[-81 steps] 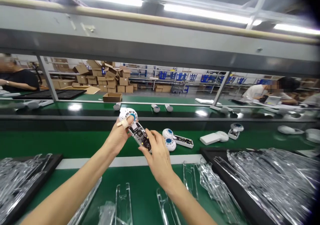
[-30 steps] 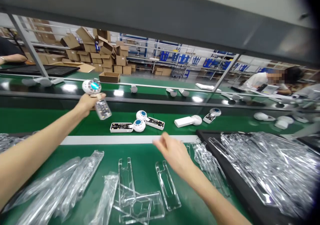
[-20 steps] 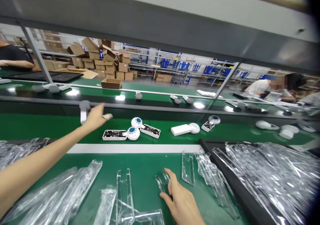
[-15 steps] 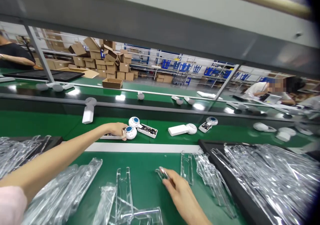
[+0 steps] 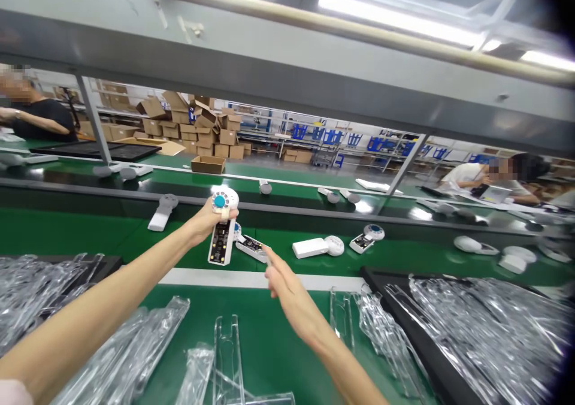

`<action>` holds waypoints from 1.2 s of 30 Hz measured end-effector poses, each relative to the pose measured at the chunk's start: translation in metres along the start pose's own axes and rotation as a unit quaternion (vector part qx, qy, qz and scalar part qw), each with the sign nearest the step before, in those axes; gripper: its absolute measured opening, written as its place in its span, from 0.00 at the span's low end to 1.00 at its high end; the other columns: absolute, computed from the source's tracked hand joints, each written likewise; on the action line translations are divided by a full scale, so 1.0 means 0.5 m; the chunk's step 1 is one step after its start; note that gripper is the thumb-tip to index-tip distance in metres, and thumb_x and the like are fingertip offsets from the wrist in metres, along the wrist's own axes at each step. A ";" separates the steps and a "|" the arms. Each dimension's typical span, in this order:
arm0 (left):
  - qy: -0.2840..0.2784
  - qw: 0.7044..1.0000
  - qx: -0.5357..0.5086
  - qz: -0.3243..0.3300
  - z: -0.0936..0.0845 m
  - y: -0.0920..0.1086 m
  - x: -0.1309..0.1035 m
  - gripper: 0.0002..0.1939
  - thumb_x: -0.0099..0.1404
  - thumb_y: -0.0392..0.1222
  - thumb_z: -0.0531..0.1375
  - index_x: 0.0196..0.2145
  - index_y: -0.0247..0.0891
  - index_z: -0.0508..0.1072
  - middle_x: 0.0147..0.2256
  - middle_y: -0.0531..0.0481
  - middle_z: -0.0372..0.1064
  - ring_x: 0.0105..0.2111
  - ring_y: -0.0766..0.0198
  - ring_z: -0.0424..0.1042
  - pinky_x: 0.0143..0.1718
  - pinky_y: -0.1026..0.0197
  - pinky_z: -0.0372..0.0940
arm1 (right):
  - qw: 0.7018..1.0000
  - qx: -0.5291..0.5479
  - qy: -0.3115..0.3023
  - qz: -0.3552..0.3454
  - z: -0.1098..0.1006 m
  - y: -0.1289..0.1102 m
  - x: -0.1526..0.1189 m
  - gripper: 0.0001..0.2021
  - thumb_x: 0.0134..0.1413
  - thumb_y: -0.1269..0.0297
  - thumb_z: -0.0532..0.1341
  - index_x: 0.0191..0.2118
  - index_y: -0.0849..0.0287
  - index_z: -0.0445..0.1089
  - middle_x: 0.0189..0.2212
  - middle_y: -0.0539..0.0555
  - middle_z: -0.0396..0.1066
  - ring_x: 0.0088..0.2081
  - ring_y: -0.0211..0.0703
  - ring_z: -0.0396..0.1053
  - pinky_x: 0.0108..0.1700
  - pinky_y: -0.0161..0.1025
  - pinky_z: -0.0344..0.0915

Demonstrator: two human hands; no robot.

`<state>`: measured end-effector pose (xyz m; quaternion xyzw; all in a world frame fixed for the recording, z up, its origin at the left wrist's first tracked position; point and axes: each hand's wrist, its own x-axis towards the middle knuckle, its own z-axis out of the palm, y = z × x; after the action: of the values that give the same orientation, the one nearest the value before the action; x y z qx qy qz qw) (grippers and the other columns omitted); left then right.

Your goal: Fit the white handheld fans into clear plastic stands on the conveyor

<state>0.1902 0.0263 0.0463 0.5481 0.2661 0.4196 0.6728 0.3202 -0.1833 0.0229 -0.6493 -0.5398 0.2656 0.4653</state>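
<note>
My left hand is closed round the neck of a white handheld device with a round head and blue centre. It is lifted and upright, its circuit board facing me. Just right of it, a second white device with an exposed board lies on the green belt, its head partly hidden. My right hand is at that device's right end, fingers pinched on a small clear plastic piece that is blurred and mostly covered. Whether the piece touches the device I cannot tell.
Further devices, one closed white and one with its board showing, lie rightward on the belt. Clear plastic frames are in front. Black trays of clear parts stand at both sides. A metal shelf beam crosses overhead; two people work beyond.
My left hand has raised the device from the belt and turned it upright. My right hand has moved forward and left to the second device. The view has tilted up slightly.
</note>
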 end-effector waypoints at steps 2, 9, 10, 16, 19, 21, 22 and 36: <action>-0.022 0.997 -0.047 -0.053 0.016 0.019 -0.012 0.27 0.36 0.45 0.75 0.32 0.38 0.69 0.25 0.54 0.67 0.25 0.65 0.66 0.31 0.60 0.63 | 0.999 -0.024 0.015 -0.025 0.030 -0.031 0.022 0.27 0.59 0.59 0.55 0.64 0.54 0.58 0.40 0.54 0.68 0.37 0.42 0.69 0.42 0.42 0.70; 0.012 0.995 -0.017 -0.101 0.038 0.012 -0.066 0.27 0.41 0.54 0.72 0.33 0.34 0.71 0.28 0.48 0.69 0.25 0.63 0.67 0.27 0.59 0.63 | 0.944 -0.302 0.126 -0.045 0.102 -0.065 0.063 0.26 0.56 0.65 0.62 0.60 0.64 0.62 0.43 0.62 0.66 0.48 0.56 0.67 0.43 0.50 0.70; 0.018 0.996 -0.005 -0.090 0.042 0.014 -0.074 0.27 0.42 0.54 0.72 0.34 0.34 0.70 0.28 0.48 0.70 0.25 0.63 0.68 0.27 0.60 0.63 | 0.938 -0.321 0.127 -0.036 0.108 -0.063 0.065 0.26 0.57 0.64 0.61 0.61 0.64 0.61 0.43 0.62 0.66 0.47 0.56 0.68 0.41 0.49 0.70; 0.091 0.993 0.045 -0.053 0.065 0.043 -0.115 0.39 0.40 0.51 0.73 0.47 0.40 0.64 0.37 0.48 0.70 0.30 0.62 0.69 0.27 0.61 0.65 | 0.920 -0.362 0.147 -0.030 0.131 -0.042 0.068 0.26 0.59 0.62 0.59 0.62 0.64 0.60 0.42 0.64 0.66 0.45 0.57 0.67 0.37 0.48 0.70; 0.092 0.994 0.045 -0.029 0.067 0.059 -0.124 0.35 0.42 0.55 0.72 0.45 0.38 0.67 0.37 0.47 0.69 0.32 0.62 0.68 0.26 0.62 0.64 | 0.906 -0.376 0.182 -0.066 0.135 -0.025 0.071 0.27 0.59 0.60 0.59 0.62 0.61 0.61 0.45 0.66 0.66 0.48 0.60 0.65 0.46 0.56 0.66; 0.101 0.994 0.037 -0.010 0.067 0.066 -0.128 0.37 0.41 0.56 0.72 0.45 0.38 0.67 0.38 0.47 0.69 0.33 0.61 0.68 0.26 0.63 0.64 | 0.916 -0.345 0.183 -0.089 0.133 -0.009 0.074 0.27 0.61 0.59 0.56 0.65 0.57 0.56 0.47 0.64 0.66 0.49 0.59 0.65 0.48 0.56 0.65; 0.100 0.995 0.024 0.000 0.067 0.067 -0.130 0.37 0.40 0.55 0.73 0.46 0.38 0.67 0.39 0.46 0.69 0.34 0.61 0.69 0.28 0.62 0.64 | 0.928 -0.316 0.171 -0.098 0.131 -0.002 0.076 0.28 0.63 0.59 0.54 0.67 0.56 0.52 0.47 0.63 0.67 0.48 0.56 0.66 0.47 0.54 0.67; 0.096 0.995 -0.019 -0.009 0.072 0.001 -0.164 0.28 0.42 0.55 0.71 0.38 0.37 0.74 0.36 0.46 0.73 0.37 0.57 0.71 0.33 0.60 0.65 | 0.971 0.059 0.230 -0.011 0.115 -0.008 0.127 0.22 0.61 0.51 0.46 0.44 0.58 0.71 0.39 0.58 0.70 0.41 0.46 0.69 0.43 0.43 0.66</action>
<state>0.1780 -0.0627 0.0479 0.4896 0.3262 0.4694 0.6584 0.2873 -0.1049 0.0117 -0.6582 -0.4089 0.1351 0.6175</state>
